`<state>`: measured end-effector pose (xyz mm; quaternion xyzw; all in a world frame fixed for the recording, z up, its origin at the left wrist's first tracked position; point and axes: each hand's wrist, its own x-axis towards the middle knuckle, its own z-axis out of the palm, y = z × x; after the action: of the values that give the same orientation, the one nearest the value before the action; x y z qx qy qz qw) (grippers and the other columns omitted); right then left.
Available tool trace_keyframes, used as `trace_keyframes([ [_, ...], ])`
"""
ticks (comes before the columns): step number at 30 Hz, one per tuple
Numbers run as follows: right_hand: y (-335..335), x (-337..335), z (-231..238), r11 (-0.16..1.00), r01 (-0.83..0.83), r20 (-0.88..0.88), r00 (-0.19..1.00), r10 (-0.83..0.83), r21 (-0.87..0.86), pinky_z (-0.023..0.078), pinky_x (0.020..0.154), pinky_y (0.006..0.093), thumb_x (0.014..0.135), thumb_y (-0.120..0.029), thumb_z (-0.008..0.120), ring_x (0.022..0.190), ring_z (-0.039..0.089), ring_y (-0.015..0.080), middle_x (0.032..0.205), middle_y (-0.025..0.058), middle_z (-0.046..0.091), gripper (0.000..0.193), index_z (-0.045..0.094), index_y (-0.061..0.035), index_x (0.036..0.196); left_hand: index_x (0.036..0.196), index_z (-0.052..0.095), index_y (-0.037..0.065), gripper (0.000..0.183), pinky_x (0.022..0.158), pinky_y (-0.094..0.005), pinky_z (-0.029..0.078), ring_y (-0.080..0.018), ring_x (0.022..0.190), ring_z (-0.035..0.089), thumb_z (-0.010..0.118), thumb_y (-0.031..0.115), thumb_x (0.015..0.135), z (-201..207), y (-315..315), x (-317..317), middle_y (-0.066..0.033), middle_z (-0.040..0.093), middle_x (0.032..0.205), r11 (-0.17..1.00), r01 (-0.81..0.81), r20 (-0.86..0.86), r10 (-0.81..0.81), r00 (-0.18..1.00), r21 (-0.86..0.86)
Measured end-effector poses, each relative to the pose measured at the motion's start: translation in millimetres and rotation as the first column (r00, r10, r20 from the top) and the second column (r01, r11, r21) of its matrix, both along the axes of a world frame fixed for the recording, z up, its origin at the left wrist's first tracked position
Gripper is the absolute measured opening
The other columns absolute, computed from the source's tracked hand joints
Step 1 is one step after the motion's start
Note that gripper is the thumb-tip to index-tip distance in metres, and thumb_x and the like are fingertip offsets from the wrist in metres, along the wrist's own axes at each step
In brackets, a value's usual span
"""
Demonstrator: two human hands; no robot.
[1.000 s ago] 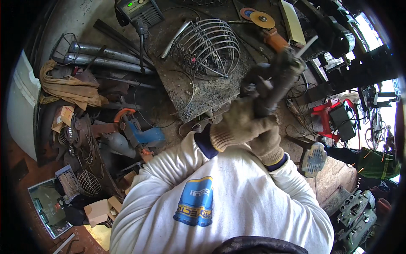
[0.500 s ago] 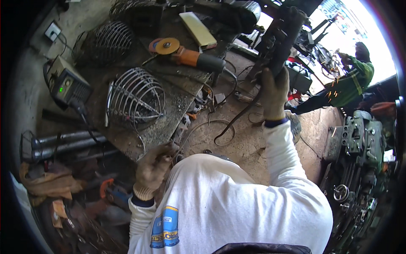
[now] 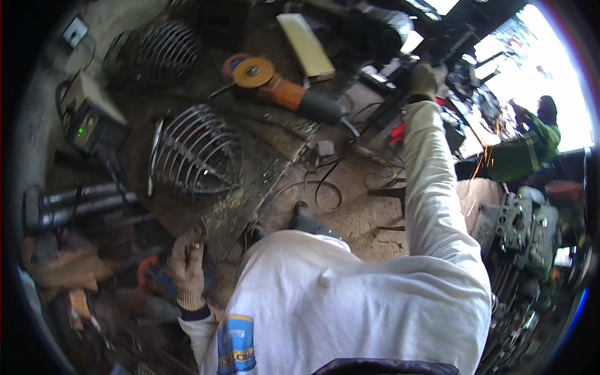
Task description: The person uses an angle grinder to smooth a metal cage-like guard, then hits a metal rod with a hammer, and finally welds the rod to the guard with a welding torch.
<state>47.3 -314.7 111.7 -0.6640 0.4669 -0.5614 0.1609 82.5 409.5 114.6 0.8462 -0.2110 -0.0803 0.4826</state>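
My left hand (image 3: 187, 261), in a tan knit glove, hovers by the near corner of the dark worktable (image 3: 259, 203); its fingers are partly spread and nothing shows in them. My right arm stretches far forward. At its end my gloved right hand (image 3: 426, 81) is beside dark metalwork, its fingers blurred and partly hidden, so its grip is unclear. On the table, nearest my left hand, lies a cage of curved metal bars (image 3: 197, 150). Behind it rests an orange and black angle grinder (image 3: 287, 94) with a yellowish disc.
A second barred cage (image 3: 167, 47) and a pale rectangular bar (image 3: 305, 47) lie farther back. A welding machine (image 3: 92, 119) stands left, above metal tubes (image 3: 87, 206). At right, a person in green (image 3: 531, 147) works amid sparks, beyond a green lathe-like machine (image 3: 528, 228). Cable loops lie on the floor.
My right hand has moved forward, away from me; the long dark object it gripped is no longer distinct. My left hand has shifted left and down, its fingers loosening.
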Motion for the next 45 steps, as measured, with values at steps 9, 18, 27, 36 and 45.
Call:
trace_keyframes([
  [9,-14,18,-44,0.995,0.043,-0.313,0.95,-0.011,0.094,0.051,0.096,0.0509,0.092,-0.045,0.062,0.113,0.067,0.0395,0.116,0.0218,0.071,0.054,0.064,-0.0015,0.125,0.115,0.067,0.001,0.016,0.082,-0.0256,0.051,-0.0104,0.092,0.064,0.063,0.007,0.1,14,-43,-14,-0.0071,0.072,0.103,0.98,-0.191,-0.109,0.195,0.975,0.051],
  [18,-9,21,-49,0.971,0.226,-0.402,0.899,-0.176,0.079,0.051,0.098,0.0533,0.082,-0.044,0.071,0.113,0.067,0.0416,0.119,0.0211,0.071,0.078,0.048,-0.0026,0.144,0.116,0.067,0.0,0.017,0.09,-0.0318,0.057,-0.0193,0.101,0.071,0.06,0.004,0.101,6,-41,-21,-0.0108,0.072,0.113,0.939,-0.324,-0.046,0.321,0.946,-0.114],
  [27,7,3,-48,0.995,-0.06,-0.263,0.961,0.08,0.086,0.052,0.1,0.0491,0.087,-0.036,0.071,0.116,0.067,0.0374,0.126,0.0184,0.069,0.068,0.048,-0.0053,0.144,0.114,0.068,0.004,0.019,0.077,-0.0318,0.057,-0.019,0.088,0.072,0.067,0.009,0.096,-1,-49,-18,-0.012,0.074,0.102,0.903,-0.344,0.067,0.338,0.939,0.259],
  [36,67,-20,-30,0.942,-0.084,-0.089,0.989,0.119,0.325,0.049,0.104,0.0425,0.088,-0.04,0.072,0.12,0.063,0.0369,0.131,0.0224,0.064,0.076,0.044,0.0,0.147,0.112,0.069,0.008,0.025,0.077,-0.0404,0.057,-0.0318,0.089,0.071,0.074,0.022,0.091,1,-59,2,-0.0123,0.072,0.1,0.808,-0.387,0.386,0.217,0.896,0.444],
  [45,181,-50,-28,0.966,-0.259,0.203,0.946,0.255,-0.005,0.052,0.095,0.0398,0.097,-0.024,0.071,0.104,0.064,0.0285,0.119,0.0158,0.065,0.048,0.054,-0.0015,0.135,0.133,0.063,0.013,0.045,0.099,-0.0492,0.051,-0.0403,0.116,0.065,0.063,0.034,0.093,-13,-28,173,-0.0199,0.068,0.126,0.628,-0.361,0.434,0.041,0.9,0.689],
])
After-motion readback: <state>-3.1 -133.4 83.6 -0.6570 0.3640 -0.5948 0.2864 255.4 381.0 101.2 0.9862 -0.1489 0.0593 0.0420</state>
